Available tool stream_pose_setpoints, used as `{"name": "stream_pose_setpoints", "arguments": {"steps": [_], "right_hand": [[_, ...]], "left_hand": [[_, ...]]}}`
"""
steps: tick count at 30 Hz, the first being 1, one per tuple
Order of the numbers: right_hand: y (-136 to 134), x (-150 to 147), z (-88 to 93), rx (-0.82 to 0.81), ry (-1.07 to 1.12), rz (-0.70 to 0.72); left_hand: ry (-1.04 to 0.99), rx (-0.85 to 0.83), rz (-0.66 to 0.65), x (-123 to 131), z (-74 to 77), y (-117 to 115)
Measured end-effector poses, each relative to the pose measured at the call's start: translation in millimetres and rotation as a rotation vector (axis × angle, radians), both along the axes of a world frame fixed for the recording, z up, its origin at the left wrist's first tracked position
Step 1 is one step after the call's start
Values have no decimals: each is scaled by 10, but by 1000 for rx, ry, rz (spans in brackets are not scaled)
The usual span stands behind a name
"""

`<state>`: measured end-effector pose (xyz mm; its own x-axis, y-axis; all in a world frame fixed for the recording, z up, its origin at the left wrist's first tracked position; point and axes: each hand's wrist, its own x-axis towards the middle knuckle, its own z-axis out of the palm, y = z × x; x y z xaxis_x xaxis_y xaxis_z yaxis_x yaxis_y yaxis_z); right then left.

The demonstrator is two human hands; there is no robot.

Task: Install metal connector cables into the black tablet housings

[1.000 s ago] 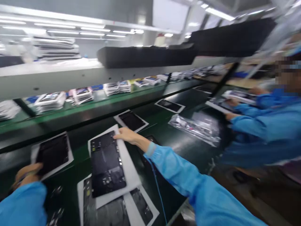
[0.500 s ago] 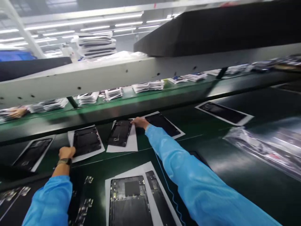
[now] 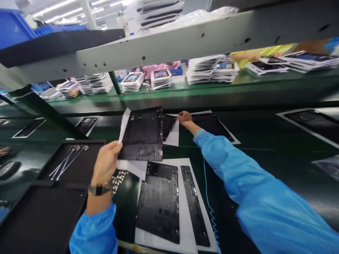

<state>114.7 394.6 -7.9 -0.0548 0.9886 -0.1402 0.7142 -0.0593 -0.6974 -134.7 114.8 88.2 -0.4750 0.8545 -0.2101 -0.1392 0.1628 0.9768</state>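
Note:
My left hand is closed on the left edge of a black tablet housing and the white sheet with it, tilted up above the bench. Fingers pinched, my right hand grips the corner of another white paper sheet. On that sheet is a second black housing, partly hidden behind the raised one. Nearer me, a large black housing and a narrow black panel lie on white sheets.
Black trays stand at left, one holding white strips with small connectors. Small metal parts lie near my left wrist. A coiled blue cord hangs from my right wristband. Paper stacks and co-workers' hands are beyond the beam.
My left hand has lifted the black housing and its sheet off the bench and brought them rightward. My right hand stays at the neighbouring sheet's corner. The view has turned left and down.

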Motion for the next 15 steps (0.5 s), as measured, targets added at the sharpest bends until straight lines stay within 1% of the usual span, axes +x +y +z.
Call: {"name": "stream_pose_setpoints", "arguments": {"steps": [2, 4, 6, 7, 9, 11, 13, 15], "right_hand": [[-356, 29, -31, -15, -1, 79], [-701, 69, -67, -52, -18, 140], [-949, 73, -83, -73, -62, 133], [-1025, 46, -79, -73, -90, 108], [-1094, -73, -51, -59, -143, 45], [-1098, -261, -11, -41, -182, -16], [-1092, -461, 21, -27, -209, -64], [-1112, -603, 37, -13, -227, -92]], "left_hand": [[-178, 12, -24, 162, 31, -418], [-278, -23, -4, 236, 59, -790], [-323, -48, 67, 247, 78, -1095], [-328, -52, 123, 244, 82, -1224], [-326, -60, 237, 246, 72, -1444], [-346, -74, 307, 277, 37, -1620], [-404, -89, 327, 334, -20, -1742], [-471, -92, 293, 404, -79, -1801]]}}
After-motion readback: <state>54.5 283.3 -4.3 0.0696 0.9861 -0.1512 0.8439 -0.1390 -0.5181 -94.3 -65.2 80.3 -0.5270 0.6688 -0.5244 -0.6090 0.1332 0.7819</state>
